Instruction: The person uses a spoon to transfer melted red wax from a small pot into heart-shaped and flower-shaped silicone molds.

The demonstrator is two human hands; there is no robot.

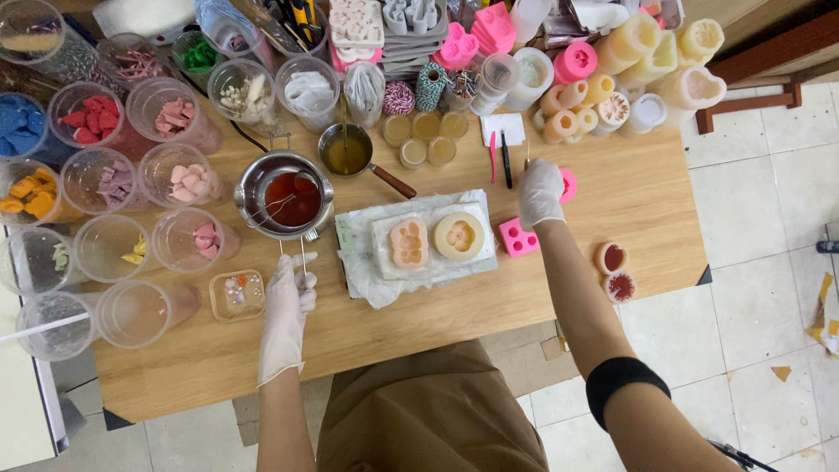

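On the wooden worktop [393, 341], the gloved left hand [287, 301] has its fingers closed on the wire handle [293, 253] of a steel pot [284, 199] of red liquid, left of centre. Right of it lie two filled moulds [434, 239] on a white cloth. Further right, the gloved right hand [539, 192] pinches a thin stick [527, 163] beside a pink mould [568, 185].

Both hands wear thin, white, disposable gloves. The glove on the left hand [288, 293] is slightly wrinkled and semi-translucent, and its cuff runs past the wrist, ending in a straight edge partway up the forearm. The glove on the right hand [539, 190] is shorter on the arm, and its cuff stops just past the wrist. Above the gloves both forearms are bare, with no sleeves showing. A black elastic band [622, 381] circles the right arm near the elbow. The person wears an olive-brown garment [428, 415] of plain, softly creased cloth.
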